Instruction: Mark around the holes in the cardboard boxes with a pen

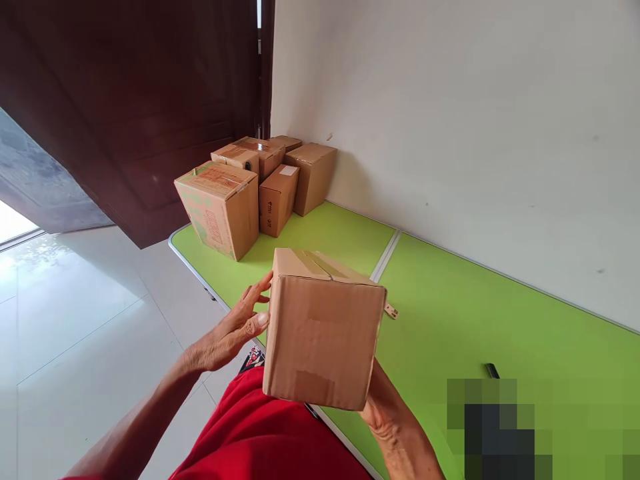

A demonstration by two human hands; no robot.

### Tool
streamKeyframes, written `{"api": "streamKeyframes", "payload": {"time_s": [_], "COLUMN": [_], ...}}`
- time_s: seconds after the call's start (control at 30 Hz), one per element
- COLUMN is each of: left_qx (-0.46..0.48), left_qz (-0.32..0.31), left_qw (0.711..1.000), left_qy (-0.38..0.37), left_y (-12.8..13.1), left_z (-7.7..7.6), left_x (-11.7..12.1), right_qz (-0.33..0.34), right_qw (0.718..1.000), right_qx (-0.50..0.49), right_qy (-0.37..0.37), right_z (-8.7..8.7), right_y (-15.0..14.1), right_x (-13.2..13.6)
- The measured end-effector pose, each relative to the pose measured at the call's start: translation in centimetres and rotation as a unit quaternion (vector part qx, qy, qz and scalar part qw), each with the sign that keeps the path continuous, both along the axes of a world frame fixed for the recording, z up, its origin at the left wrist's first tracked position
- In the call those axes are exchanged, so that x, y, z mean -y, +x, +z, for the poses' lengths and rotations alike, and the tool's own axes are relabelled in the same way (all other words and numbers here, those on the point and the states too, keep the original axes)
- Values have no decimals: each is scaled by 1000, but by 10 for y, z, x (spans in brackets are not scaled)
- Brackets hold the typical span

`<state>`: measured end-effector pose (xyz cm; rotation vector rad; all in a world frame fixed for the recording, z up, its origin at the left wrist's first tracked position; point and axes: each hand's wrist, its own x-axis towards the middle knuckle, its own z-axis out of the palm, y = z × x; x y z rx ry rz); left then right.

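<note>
Held box: a plain brown cardboard box (323, 333), cube-shaped, its top flaps sealed with clear tape and a paler tape patch on the face toward me. I see it lifted between the two hands, above the near edge of the table and in front of a red garment (260, 433).
Left hand: the left hand (235, 330) lies against the box's left side, fingers (257, 290) spread and extended, thumb pressed to the near left edge. It is open and flat, bracing rather than wrapping.
Right hand: the right hand (385, 403) sits under the box's lower right corner. Only the heel and wrist show; the fingers are hidden behind the box, so I cannot tell how far they curl. It bears the box from below.
Table: a bright green folding table (450, 320) with a pale metal rim and a centre seam, running beyond and to the right of both hands, against a white wall (450, 120).
Stacked boxes: a cluster of brown cardboard boxes (260, 183) at the far end of the table, well beyond the left hand; the nearest one (220, 207) bears green and red print.
Small items: a small tan hinge piece (391, 311) just beyond the held box's upper right corner; a short black object (492, 371) lies on the table to the right of the right hand.
Surroundings: a dark brown wooden door (135, 107) and pale floor tiles (75, 320) lie left of the left hand.
</note>
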<state>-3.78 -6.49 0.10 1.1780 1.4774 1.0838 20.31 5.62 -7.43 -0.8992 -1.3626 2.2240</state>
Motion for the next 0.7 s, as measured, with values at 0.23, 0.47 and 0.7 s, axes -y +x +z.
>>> {"api": "streamKeyframes", "payload": {"time_s": [0.23,0.47,0.7], "left_qx": [78,37,-28], "left_qz": [103,72,143], "left_qw": [992,995,983], "left_qy": [-2,64,109], "left_y": [-4,-2,-18], "left_z": [-52,-64,-63], "left_x": [17,-54,-164], "right_qz": [21,-63,-105], "right_qw": [999,996,993], "right_qx": [25,25,21], "right_qy": [11,58,50], "right_z": [17,9,8], "right_y": [-17,-40,-76], "right_x": [5,-49,-128]}}
